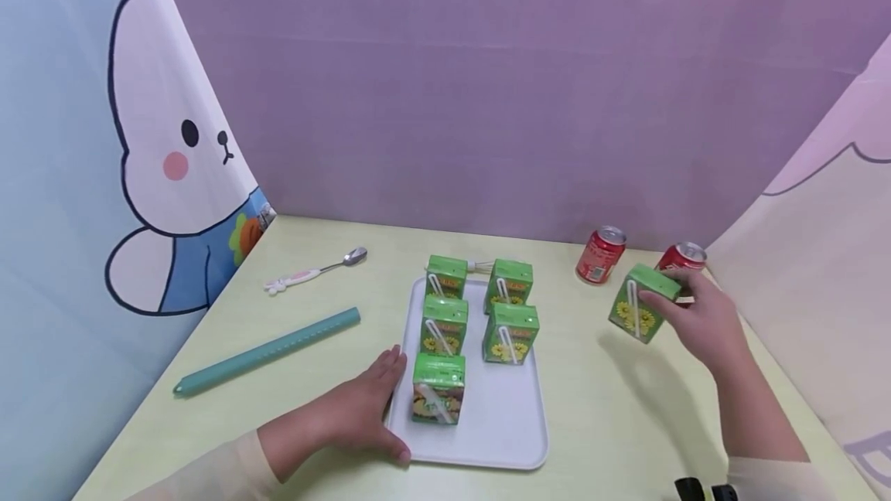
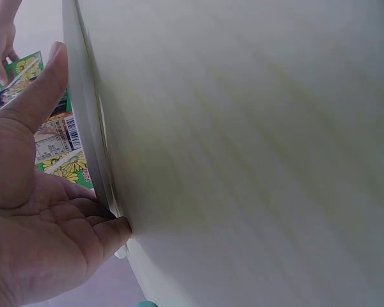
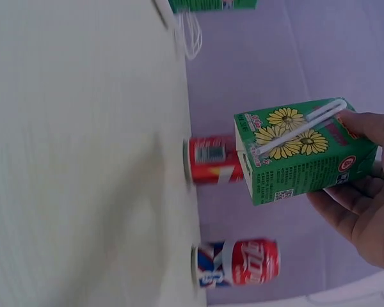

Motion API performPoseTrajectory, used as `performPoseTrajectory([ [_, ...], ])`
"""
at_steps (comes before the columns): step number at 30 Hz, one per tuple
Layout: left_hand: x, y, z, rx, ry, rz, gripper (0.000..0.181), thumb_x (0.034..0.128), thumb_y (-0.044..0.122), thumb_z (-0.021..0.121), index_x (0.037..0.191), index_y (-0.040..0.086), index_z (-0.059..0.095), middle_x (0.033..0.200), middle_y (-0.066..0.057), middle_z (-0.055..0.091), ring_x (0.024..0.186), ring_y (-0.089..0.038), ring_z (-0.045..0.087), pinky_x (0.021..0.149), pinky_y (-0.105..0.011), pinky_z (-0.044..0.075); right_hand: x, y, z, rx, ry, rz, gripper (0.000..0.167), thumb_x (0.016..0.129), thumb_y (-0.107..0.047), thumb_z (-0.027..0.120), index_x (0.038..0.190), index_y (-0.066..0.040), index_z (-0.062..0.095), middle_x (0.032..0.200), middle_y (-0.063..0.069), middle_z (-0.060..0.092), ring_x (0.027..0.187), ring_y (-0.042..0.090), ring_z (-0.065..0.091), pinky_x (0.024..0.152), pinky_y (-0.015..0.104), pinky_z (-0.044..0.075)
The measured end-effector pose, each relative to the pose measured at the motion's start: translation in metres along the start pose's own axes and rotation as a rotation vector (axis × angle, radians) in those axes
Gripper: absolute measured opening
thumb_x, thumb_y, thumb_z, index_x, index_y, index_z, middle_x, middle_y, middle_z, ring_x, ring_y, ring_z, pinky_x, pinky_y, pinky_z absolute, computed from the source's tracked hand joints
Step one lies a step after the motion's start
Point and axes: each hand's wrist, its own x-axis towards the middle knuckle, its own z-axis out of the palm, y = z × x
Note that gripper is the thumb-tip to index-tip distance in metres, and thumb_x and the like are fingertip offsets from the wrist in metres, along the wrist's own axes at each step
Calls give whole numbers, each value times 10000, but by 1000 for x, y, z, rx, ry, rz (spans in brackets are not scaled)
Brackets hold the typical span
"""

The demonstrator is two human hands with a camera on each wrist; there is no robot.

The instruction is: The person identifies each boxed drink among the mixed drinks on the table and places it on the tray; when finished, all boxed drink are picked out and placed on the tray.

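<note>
My right hand [image 1: 699,319] holds a green juice box [image 1: 643,304] with yellow flowers and a white straw, raised above the table at the right. In the right wrist view the thumb and fingers pinch one end of that juice box [image 3: 297,150]. My left hand [image 1: 358,406] rests at the left edge of a white tray [image 1: 501,431], thumb spread toward the near corner. The left wrist view shows its thumb [image 2: 41,93] along the tray's rim [image 2: 86,109]. Several green juice boxes stand on the tray in two columns, including a near one [image 1: 438,389].
Two red cans stand at the back right, one [image 1: 601,255] in full view, the other [image 1: 682,256] partly behind the held box. To the left lie a teal stick [image 1: 267,352] and a spoon [image 1: 316,271]. A whisk-like utensil [image 1: 480,266] lies behind the tray.
</note>
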Motion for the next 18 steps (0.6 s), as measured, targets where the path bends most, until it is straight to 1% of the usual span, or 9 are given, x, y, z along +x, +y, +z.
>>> performPoseTrajectory([
  [3,1,0,0,1,-5,-4,1394,538,704,810,1562,17,161,1644,-174,89,1512,-355,112,1170,-542,259,-7,-16,6,18,-27,-89,583,897,-434,692,1294,-40,525,1136,195,613,981,391,641,671,288,557],
  [5,1,0,0,1,-5,-7,1393,539,701,812,1563,19,159,1645,-171,86,1512,-352,111,1170,-542,259,-12,-26,12,21,-34,-150,518,888,-384,720,1252,-53,555,1086,149,634,942,312,657,683,243,556],
  [7,1,0,1,4,-6,-6,1391,541,701,812,1564,20,159,1645,-170,86,1513,-352,111,1170,-542,260,-18,-34,17,26,-38,-200,472,874,-345,745,1222,-73,580,1051,101,645,904,206,652,698,206,551],
  [9,2,0,1,6,-6,-5,1390,542,700,812,1563,20,159,1645,-169,87,1513,-351,111,1171,-541,260,-24,-42,21,24,-44,-236,446,861,-328,762,1206,-98,596,1029,49,651,874,118,632,723,192,543],
  [10,2,0,1,6,-5,-5,1391,540,701,812,1563,20,160,1645,-168,87,1513,-350,110,1171,-540,260,-27,-45,23,24,-51,-250,440,857,-323,767,1202,-108,599,1020,29,653,864,98,625,731,198,542],
  [12,2,-1,1,8,-5,-7,1393,538,703,811,1564,23,159,1646,-165,85,1514,-348,108,1172,-540,258,-32,-53,27,28,-77,-275,433,850,-322,774,1196,-127,603,1005,-1,658,853,82,620,733,222,544],
  [16,2,0,0,5,-7,-14,1401,529,712,805,1566,28,156,1648,-158,78,1515,-346,104,1171,-542,260,-44,-68,34,42,-135,-319,398,843,-343,777,1163,-172,613,990,-64,669,863,108,625,765,262,547],
  [18,2,0,0,6,-10,-13,1403,528,718,800,1566,28,155,1648,-159,77,1514,-349,103,1170,-545,260,-49,-74,39,53,-154,-347,384,838,-348,781,1149,-193,617,986,-97,668,867,99,627,793,281,553],
])
